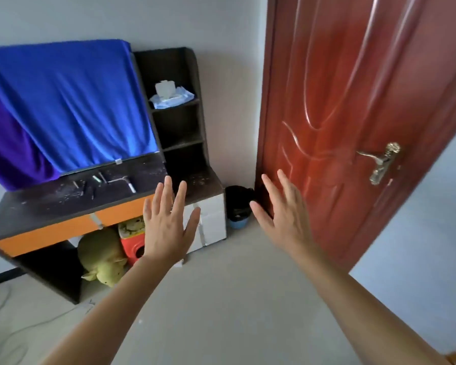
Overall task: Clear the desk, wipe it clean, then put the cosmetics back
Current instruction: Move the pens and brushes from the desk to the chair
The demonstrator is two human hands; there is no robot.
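A dark desk with orange drawer fronts stands at the left, its top speckled with dust and crumbs. Several small cosmetic items lie on it, among them a thin white-tipped stick. A pack of wet wipes sits on the top shelf of the dark shelf unit at the desk's right end. My left hand is held out in the air in front of the desk, fingers spread, holding nothing. My right hand is raised the same way near the door, also empty.
A blue cloth drapes over the upright part behind the desk. A red-brown door with a metal handle stands open at the right. A black-lined bin sits in the corner. Under the desk lie a green plush toy and a red box.
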